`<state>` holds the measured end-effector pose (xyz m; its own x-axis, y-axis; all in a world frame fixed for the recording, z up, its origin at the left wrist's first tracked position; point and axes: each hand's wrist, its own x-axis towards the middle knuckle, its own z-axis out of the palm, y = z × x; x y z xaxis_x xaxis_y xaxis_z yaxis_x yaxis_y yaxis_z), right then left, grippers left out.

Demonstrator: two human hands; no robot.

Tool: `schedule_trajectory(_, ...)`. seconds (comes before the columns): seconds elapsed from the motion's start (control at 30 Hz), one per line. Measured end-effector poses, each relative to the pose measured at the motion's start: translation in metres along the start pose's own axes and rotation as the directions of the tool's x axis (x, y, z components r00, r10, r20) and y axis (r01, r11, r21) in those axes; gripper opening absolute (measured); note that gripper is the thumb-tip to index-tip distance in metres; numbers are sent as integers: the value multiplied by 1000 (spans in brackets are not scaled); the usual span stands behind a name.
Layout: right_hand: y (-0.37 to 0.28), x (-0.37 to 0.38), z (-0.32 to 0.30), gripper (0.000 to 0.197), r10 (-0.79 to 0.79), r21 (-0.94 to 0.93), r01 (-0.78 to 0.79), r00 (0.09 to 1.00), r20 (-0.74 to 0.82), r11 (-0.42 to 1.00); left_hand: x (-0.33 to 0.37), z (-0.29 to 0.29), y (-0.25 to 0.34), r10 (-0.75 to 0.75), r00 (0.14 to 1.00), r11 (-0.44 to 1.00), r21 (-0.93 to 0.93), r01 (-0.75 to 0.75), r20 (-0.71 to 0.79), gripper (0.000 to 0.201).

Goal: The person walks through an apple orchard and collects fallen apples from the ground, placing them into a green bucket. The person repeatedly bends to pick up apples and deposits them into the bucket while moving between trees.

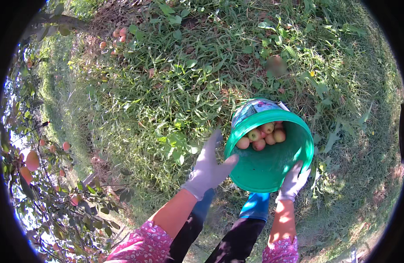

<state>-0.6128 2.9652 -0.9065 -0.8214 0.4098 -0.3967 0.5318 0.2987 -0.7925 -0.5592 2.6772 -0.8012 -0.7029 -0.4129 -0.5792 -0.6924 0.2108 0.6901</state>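
Note:
A green bucket (272,171) tilts with its mouth toward me, and several red-and-yellow apples (259,144) lie inside against its far wall. My right hand (293,183), in a pale glove, grips the bucket's near right rim, thumb inside and fingers outside. At the left rim is my left hand (206,173), gloved too, its fingers spread and stretched out. Its thumb overlaps the rim; whether it touches cannot be made out. The bucket's outer side carries a coloured picture, partly in view.
Grass and weeds (180,105) cover the ground. Several fallen apples (118,37) lie at the far left. Leafy branches with hanging apples (32,161) fill the left side. My blue boots (255,206) stand just below the bucket.

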Motion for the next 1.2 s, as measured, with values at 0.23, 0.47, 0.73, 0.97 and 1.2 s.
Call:
schedule_trajectory(0.23, -26, -10, -4, 34, 18, -49, -10, 987, 163, 999, 1, 33, -2, -152, 979, 972, 161, 173, -132, 59)
schedule_trajectory(0.47, -72, 33, -26, 40, 387, 61, -454, 817, 427, 889, 20, 13, 71, -417, 905, 864, 274, 423, -84, 45)
schedule_trajectory(0.73, -193, 115, -104, 37, 271, -111, -248, 838, 474, 962, 37, 56, 173, -124, 992, 985, 114, 127, -28, 39)
schedule_trajectory(0.97, -149, 199, -162, 56, 205, -31, -203, 962, 183, 979, 77, 168, 206, -19, 998, 998, 62, 15, 58, 48)
schedule_trajectory(1.2, -102, 230, -142, 66, 210, -41, -206, 969, 128, 978, 106, 200, 181, 117, 987, 993, -9, -117, 106, 62)
